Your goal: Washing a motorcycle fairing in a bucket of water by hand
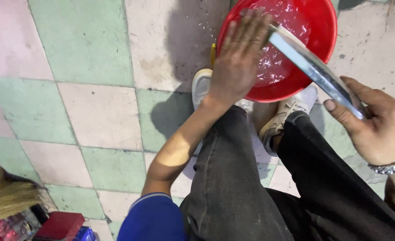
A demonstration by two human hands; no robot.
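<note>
I see my right hand [376, 122] curled around one end of a long, flat, shiny metal blade [311, 64], thumb pressed along its edge. The blade slants up and left, its far end over the round red plastic basin of water [315, 27] sitting on the checkered green and cream floor tiles [86, 102] by my pale sneakers [201, 85]. My left hand [239, 56] lies spread flat, fingers straight, on the blade's far end above the water.

Red basin [315, 27], green-and-cream checkered floor tiles [86, 40], dark grey trousers [233, 178], blue sleeve [155, 218], white shoes [202, 85]
</note>
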